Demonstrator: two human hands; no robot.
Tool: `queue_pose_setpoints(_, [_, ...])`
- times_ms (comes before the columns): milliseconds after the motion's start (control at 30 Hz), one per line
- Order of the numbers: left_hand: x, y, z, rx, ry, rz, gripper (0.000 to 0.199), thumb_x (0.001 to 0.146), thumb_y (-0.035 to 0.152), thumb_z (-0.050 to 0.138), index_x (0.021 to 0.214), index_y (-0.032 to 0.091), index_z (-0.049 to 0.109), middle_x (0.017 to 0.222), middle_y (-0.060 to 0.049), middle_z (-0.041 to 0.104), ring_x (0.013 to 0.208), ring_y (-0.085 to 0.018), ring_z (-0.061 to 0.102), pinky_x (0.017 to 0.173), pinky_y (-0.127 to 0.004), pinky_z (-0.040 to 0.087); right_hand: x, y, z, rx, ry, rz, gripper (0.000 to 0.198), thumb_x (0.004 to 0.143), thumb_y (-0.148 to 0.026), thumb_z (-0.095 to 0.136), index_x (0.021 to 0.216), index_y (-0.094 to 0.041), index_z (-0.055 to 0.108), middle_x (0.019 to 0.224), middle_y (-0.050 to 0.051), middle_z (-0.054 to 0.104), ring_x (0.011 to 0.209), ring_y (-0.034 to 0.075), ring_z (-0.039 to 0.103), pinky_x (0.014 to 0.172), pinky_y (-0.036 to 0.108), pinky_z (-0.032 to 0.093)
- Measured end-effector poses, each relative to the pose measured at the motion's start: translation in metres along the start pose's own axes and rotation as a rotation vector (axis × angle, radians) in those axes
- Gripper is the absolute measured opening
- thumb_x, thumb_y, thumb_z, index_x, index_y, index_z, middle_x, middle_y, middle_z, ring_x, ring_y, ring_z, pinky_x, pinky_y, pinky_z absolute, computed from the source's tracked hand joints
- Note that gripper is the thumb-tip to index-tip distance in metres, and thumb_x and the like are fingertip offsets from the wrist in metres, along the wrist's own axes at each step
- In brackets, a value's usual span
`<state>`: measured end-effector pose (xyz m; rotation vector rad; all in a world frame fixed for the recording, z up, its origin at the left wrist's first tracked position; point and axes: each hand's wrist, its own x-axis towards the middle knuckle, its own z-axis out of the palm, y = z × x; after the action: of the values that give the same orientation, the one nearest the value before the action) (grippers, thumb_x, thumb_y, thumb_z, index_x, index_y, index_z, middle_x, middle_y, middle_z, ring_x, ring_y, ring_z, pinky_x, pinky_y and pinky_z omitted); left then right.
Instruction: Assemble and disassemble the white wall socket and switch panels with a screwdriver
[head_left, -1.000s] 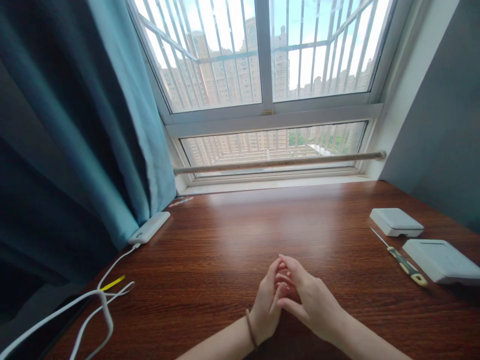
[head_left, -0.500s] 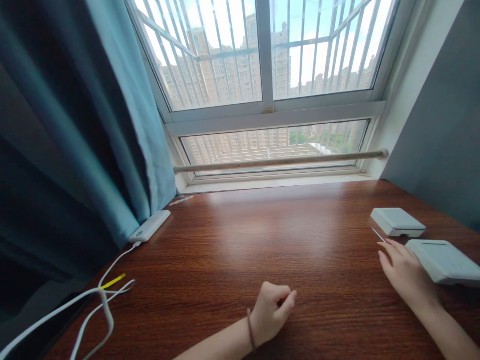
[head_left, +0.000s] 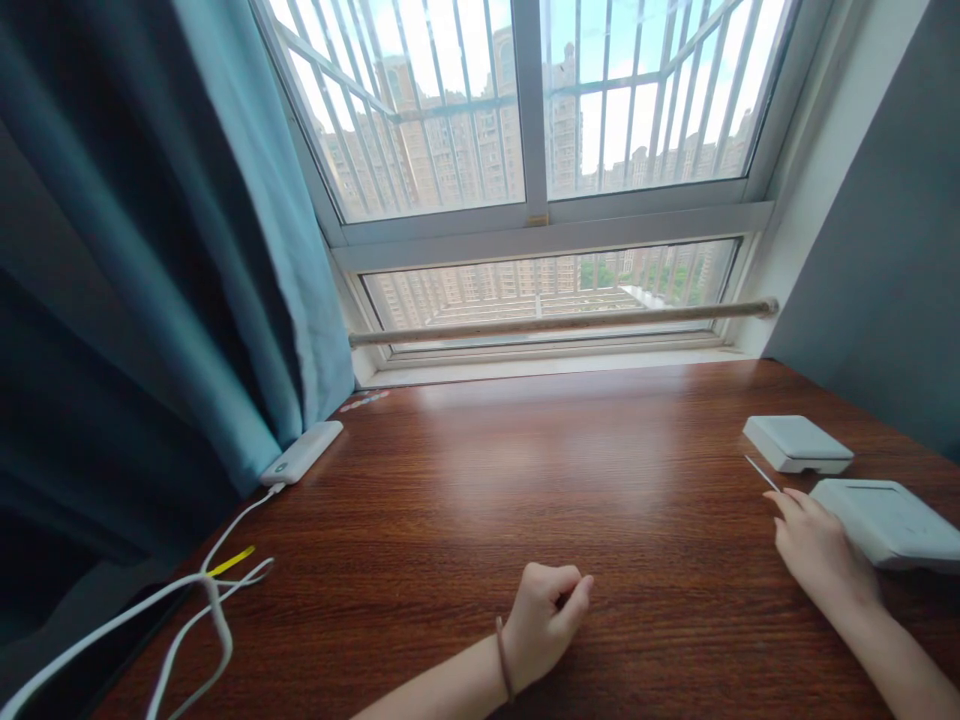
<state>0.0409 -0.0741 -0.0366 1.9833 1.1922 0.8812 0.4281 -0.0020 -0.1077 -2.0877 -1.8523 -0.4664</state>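
Note:
My left hand rests on the brown wooden table as a loose fist, its fingers curled in with nothing showing in them. A thin band circles that wrist. On the right, my right hand is low over the tabletop, with its fingers drawn together at the near end of a thin white stick. The stick's far end points toward the window; its near end is hidden by the fingers. Beside this hand lies a flat white box, and behind it is a smaller white box.
A white power bank lies at the table's left edge by the blue curtain. From it runs a white cable with a yellow tie. A barred window and a horizontal rail stand behind the table.
My right hand has slid slightly right and back along the stick, so more of it shows. The stick stays almost where it was. My left hand has not moved.

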Motion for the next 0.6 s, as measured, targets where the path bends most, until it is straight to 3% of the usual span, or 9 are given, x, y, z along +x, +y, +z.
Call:
queue_pose_setpoints(167, [0.0,0.001,-0.001,0.001,-0.007,-0.009,0.04,0.087,0.026,0.04,0.051,0.016,0.024,0.049,0.006,0.021,0.046,-0.005,0.022,0.048,-0.022,0.018,0.0,-0.009,-0.017,-0.004,-0.051,0.086,0.041,0.079,-0.011,0.036,0.114,-0.015,0.057,0.117,0.013,0.057,0.089,0.027,0.062,0.068,0.037,0.05])
queue_pose_setpoints(333, [-0.001,0.002,0.0,0.022,-0.008,-0.006,0.039,0.087,0.027,0.04,0.051,0.016,0.026,0.049,0.006,0.023,0.047,-0.005,0.023,0.048,-0.022,0.018,0.003,-0.01,-0.027,0.011,-0.116,0.127,0.045,0.075,-0.008,0.038,0.114,-0.015,0.058,0.104,0.015,0.064,0.073,0.027,0.064,0.056,0.037,0.049])
queue_pose_setpoints(500, [0.001,-0.001,0.001,0.02,0.003,-0.004,0.04,0.087,0.028,0.039,0.051,0.016,0.026,0.049,0.006,0.022,0.046,-0.006,0.023,0.048,-0.022,0.019,0.008,-0.019,-0.036,0.195,-0.092,0.142,0.042,0.076,-0.014,0.039,0.114,-0.014,0.057,0.097,0.014,0.067,0.082,0.03,0.064,0.072,0.041,0.05])
queue_pose_setpoints(600, [0.001,-0.002,0.001,0.025,0.002,0.006,0.04,0.088,0.029,0.038,0.052,0.016,0.027,0.049,0.006,0.023,0.046,-0.006,0.023,0.048,-0.022,0.019,0.007,-0.033,-0.058,0.505,-0.098,0.305,0.045,0.073,-0.027,0.05,0.117,-0.018,0.055,0.104,0.011,0.067,0.092,0.032,0.063,0.084,0.046,0.048])
